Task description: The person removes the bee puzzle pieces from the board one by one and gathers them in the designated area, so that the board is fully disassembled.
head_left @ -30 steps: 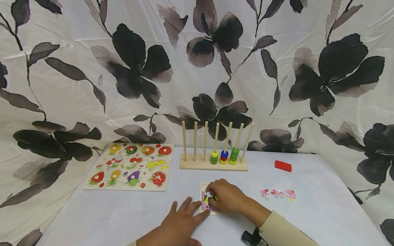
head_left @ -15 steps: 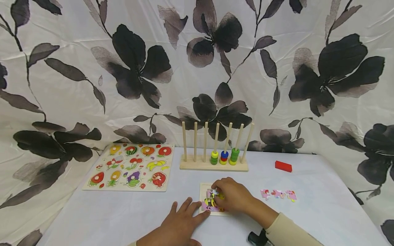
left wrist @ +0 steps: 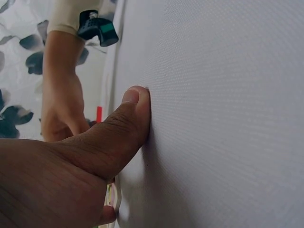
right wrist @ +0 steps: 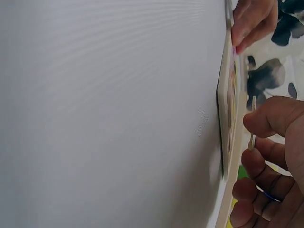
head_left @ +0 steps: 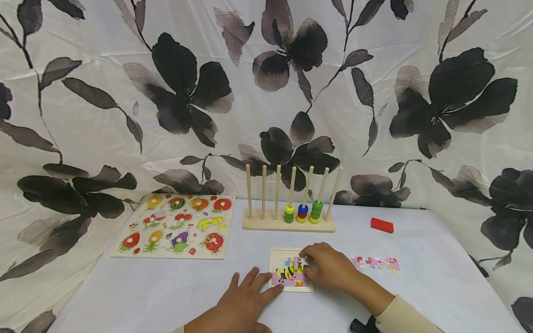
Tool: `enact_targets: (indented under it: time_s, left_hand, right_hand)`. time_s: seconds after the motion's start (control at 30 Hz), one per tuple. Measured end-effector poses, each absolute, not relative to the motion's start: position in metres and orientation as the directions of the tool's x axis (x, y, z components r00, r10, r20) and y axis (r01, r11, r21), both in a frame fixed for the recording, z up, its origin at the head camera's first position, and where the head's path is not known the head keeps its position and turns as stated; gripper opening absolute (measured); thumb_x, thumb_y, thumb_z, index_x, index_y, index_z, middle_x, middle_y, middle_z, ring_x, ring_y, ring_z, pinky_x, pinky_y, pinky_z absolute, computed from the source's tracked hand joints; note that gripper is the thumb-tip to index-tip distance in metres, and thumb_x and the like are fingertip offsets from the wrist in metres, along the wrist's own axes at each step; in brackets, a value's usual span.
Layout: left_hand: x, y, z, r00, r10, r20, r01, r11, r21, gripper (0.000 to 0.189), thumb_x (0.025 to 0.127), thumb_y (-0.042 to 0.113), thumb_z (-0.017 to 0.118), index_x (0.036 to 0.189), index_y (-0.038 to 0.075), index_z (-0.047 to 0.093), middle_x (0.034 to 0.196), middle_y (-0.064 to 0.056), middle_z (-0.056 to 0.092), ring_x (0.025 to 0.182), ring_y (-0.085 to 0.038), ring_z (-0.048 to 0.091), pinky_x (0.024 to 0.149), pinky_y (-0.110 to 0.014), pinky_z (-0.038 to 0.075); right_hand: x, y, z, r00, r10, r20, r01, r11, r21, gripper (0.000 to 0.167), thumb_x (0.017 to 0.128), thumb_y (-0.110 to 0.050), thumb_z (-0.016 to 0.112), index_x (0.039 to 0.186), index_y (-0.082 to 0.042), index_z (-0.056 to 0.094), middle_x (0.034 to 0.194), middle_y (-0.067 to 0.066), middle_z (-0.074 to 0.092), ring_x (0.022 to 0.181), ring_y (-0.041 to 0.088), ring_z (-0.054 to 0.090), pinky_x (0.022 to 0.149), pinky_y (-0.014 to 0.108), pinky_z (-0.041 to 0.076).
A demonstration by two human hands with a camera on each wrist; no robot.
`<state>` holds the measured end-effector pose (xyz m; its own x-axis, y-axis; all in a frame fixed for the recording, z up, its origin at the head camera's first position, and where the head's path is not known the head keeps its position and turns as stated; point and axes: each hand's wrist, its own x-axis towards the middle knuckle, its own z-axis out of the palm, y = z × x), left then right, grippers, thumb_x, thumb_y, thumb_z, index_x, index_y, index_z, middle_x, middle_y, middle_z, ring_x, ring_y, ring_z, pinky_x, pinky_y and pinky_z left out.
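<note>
A small wooden puzzle tray point(head_left: 291, 290) lies at the table's front middle, partly filled with pieces that form a bee picture point(head_left: 287, 275). My left hand point(head_left: 239, 300) lies with spread fingers, its fingertips touching the tray's left edge. Over the tray's right side my right hand point(head_left: 331, 268) pinches a jigsaw piece point(right wrist: 253, 102) between thumb and fingers. In the right wrist view that piece appears edge-on, apart from the tray; its picture is hidden there. A row of loose pink jigsaw pieces point(head_left: 375, 262) lies right of the right hand.
A fruit peg puzzle board point(head_left: 166, 252) lies at the back left. Behind the tray stands a wooden peg stand point(head_left: 287, 225) with coloured rings on several upright pegs. A red block point(head_left: 381, 225) sits at the back right. A floral cloth point(head_left: 266, 92) hangs behind the table.
My right hand has moved rightward over the tray, pinching a piece, and more of the bee picture shows. My left hand stays at the tray's left edge.
</note>
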<state>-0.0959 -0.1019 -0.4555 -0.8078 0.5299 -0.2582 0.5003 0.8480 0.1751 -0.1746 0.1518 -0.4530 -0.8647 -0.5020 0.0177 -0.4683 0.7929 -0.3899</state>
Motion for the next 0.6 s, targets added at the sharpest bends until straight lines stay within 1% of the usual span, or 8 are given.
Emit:
enact_targets:
  time_s: [0.13,0.4,0.6]
  left_hand:
    - [-0.096,-0.102,-0.455,-0.805,0.533,-0.261,0.497,0.846,0.192,0.090,0.072,0.065,0.082,0.152,0.041,0.048,0.156,-0.002,0.041,0.145,-0.039,0.035,0.102,-0.074,0.035]
    - [-0.096,-0.102,-0.454,-0.805,0.529,-0.269,0.489,0.848,0.204,0.091,0.071,0.063,0.083,0.152,0.040,0.047,0.156,-0.003,0.041,0.145,-0.040,0.034,0.103,-0.074,0.034]
    - [-0.095,-0.101,-0.453,-0.804,0.532,-0.266,0.487,0.845,0.219,0.092,0.071,0.061,0.085,0.152,0.039,0.048,0.156,-0.004,0.042,0.145,-0.040,0.034,0.103,-0.075,0.033]
  right_hand:
    - [-0.172,0.161,-0.455,-0.870,-0.492,0.022,-0.464,0.805,-0.370,0.032,0.084,-0.022,0.081,0.115,-0.018,0.072,0.091,-0.014,0.057,0.086,0.006,0.052,0.071,0.031,0.051]
    - [-0.168,0.177,-0.456,-0.895,-0.447,0.002,-0.415,0.829,-0.376,0.035,0.084,-0.021,0.082,0.117,-0.019,0.072,0.094,-0.016,0.059,0.091,0.006,0.053,0.076,0.032,0.053]
    - [-0.163,0.189,-0.456,-0.906,-0.423,0.010,-0.396,0.841,-0.369,0.033,0.083,-0.019,0.082,0.115,-0.020,0.072,0.094,-0.017,0.058,0.092,0.006,0.053,0.076,0.032,0.053]
